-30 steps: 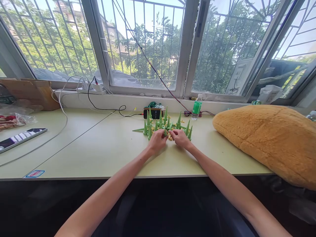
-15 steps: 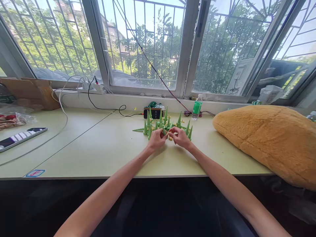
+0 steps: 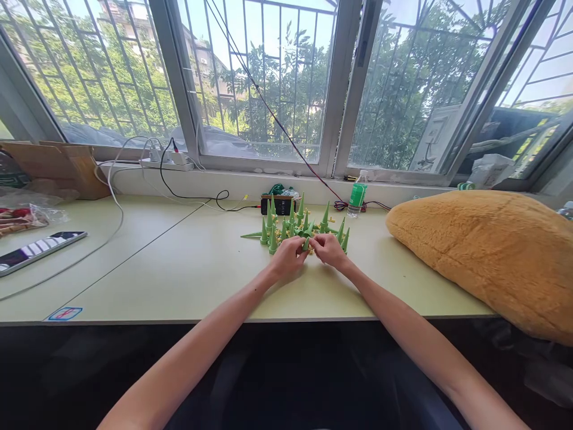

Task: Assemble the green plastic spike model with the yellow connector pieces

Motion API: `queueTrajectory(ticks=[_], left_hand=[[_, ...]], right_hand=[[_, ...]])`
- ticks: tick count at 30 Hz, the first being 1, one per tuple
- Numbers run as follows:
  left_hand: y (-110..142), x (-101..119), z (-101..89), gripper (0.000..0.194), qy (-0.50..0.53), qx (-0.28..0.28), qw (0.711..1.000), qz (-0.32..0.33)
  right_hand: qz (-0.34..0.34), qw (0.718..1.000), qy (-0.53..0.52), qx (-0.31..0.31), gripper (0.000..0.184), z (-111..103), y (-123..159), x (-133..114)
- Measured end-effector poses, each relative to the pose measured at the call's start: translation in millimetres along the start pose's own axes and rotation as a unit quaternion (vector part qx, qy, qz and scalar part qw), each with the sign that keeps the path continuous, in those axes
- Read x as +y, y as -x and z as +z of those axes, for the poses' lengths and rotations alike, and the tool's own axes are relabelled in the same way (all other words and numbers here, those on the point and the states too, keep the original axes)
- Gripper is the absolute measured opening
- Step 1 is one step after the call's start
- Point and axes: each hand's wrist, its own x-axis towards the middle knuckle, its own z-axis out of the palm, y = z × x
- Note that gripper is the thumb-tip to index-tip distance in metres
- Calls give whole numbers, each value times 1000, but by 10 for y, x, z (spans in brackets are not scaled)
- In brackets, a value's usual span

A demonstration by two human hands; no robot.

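My left hand [image 3: 290, 257] is closed around a small green plastic cone [image 3: 306, 243], its tip showing between the fingers. My right hand [image 3: 329, 249] is closed right beside it, fingertips pinched together at the cone; whether they grip a small part of their own is hidden. Behind both hands spreads a group of green cone spikes [image 3: 273, 242], most upright and some lying on their sides. Small yellow pieces [image 3: 332, 221] lie among them.
A phone [image 3: 280, 206] is propped behind the spikes, near a green-labelled bottle [image 3: 357, 196]. At right rests a large orange plush cushion [image 3: 483, 251]. Another phone [image 3: 40, 251], a white cable [image 3: 117, 221] and a cardboard box [image 3: 80, 170] are on the left.
My left hand has shifted slightly right with the green cone, which now stands nearer my right hand. The right hand's fingers have drawn in closer together.
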Motion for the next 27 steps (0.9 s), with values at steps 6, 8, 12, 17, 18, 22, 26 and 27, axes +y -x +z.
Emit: queueTrajectory(ticks=[6,8,12,17,18,22,26,27], left_hand=[[6,17,-10,22,5,10,1000,3],[-5,29,-13,24,20,19,1000,-14],[-40,32,-16,30,87,36,992,-88],[-68,-34,6,31,171,59,973,-142],[-69,-46,10,30,179,61,971,-145],[-60,-58,13,29,176,57,972,-143],[-47,-36,5,30,146,47,979,-132],[-44,-28,1,31,140,46,981,-128]], right_hand=[[35,999,-40,1,29,-9,21,-55],[31,998,-53,6,28,-6,19,-54],[-4,997,-77,19,30,4,9,-44],[-34,996,-77,3,34,-1,19,-54],[-37,996,-82,-1,34,-3,23,-56],[-34,994,-103,-11,33,-5,22,-56],[-25,995,-98,-9,33,3,6,-35],[-25,995,-95,-7,33,6,2,-28]])
